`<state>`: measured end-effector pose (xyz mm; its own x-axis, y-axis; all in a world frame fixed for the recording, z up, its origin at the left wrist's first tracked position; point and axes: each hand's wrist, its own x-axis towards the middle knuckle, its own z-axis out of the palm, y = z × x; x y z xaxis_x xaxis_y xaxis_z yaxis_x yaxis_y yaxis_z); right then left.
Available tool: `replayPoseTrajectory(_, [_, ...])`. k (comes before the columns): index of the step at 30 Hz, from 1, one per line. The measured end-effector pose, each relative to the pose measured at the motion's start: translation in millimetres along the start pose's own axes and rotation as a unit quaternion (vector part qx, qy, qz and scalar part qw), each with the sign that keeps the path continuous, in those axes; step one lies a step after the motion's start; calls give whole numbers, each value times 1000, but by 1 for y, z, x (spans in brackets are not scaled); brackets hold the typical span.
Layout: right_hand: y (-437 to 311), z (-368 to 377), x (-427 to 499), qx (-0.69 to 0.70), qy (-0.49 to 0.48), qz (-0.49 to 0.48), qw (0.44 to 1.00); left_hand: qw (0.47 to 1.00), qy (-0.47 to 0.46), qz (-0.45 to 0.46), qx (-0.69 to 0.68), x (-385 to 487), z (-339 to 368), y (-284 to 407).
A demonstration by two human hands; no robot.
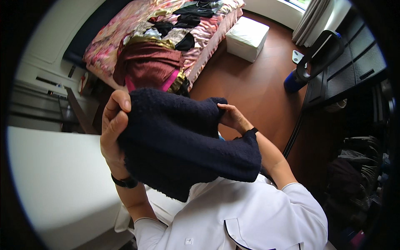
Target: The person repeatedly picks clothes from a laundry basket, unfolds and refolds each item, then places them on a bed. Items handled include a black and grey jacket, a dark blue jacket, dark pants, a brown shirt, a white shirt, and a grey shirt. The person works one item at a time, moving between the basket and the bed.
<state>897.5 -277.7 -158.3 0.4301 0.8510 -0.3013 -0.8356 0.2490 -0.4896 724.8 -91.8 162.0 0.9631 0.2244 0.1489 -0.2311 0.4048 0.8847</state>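
Note:
A dark navy knitted garment (175,134) hangs in the air before my chest, held up between both hands. My left hand (114,125) pinches its upper left corner between thumb and bent fingers. At the upper right edge, my right hand (232,115) grips the cloth, its thumb resting on top and the other fingers partly hidden. One end of the knit drapes over my right forearm. Below it, the fabric's lower edge falls in front of my white shirt (250,209).
Ahead stands a bed (106,40) with a floral cover and several heaped clothes, a reddish-brown fabric (150,62) nearest. A white cube stool (247,37) is beside it on the wooden floor (218,78). To the right are a blue-and-black upright appliance (295,81) and an open wardrobe with hangers (365,168).

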Motion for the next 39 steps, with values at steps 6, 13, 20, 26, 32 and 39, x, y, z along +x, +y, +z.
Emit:
replayPoseTrajectory(6, [-176, -12, 35, -102, 84, -199, 971, 977, -26, -47, 207, 84, -80, 21])
replayPoseTrajectory(13, [-341, -26, 42, -119, 136, -379, 908, 792, -200, -37, 575, 215, -138, -23])
replayPoseTrajectory(20, [-459, -77, 94, -233, 191, -435, 849, 626, -195, 17, 755, 341, -137, -76])
replayPoseTrajectory(26, [-549, -153, 151, -276, 165, -424, 847, 795, -134, 117, 580, 467, -120, -109])
replayPoseTrajectory(32, [-626, -199, 219, -239, 120, -382, 885, 882, 63, 66, 462, 572, -115, -137])
replayPoseTrajectory(39, [-654, -214, 314, -293, 138, -355, 877, 922, 228, 46, 310, 703, -189, -159])
